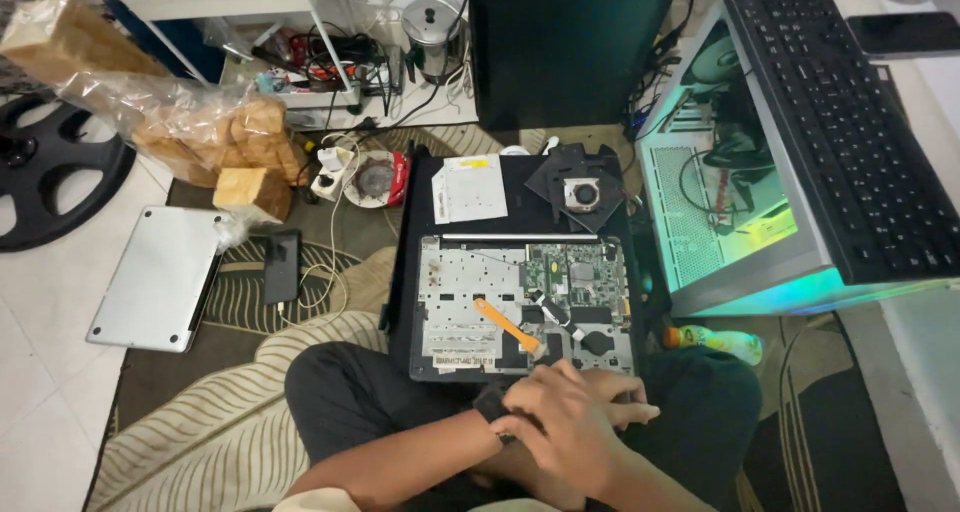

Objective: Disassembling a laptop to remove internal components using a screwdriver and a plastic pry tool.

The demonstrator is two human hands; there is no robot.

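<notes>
Hands (565, 422) overlapped at opened laptop (520, 307) edge, grip unclear; bread in bag (190, 122).

The opened laptop (520, 307) lies flat on the lap, its silver inner frame and green circuit board exposed. An orange plastic pry tool (506, 324) rests diagonally on it, near the middle.

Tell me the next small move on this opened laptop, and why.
Probably take up the orange pry tool. It lies loose across the bare laptop chassis, just beyond the hands. The right hand covers the left hand at the near edge, and neither visibly holds a tool. Whether the fingers grip something small underneath cannot be told.
</notes>
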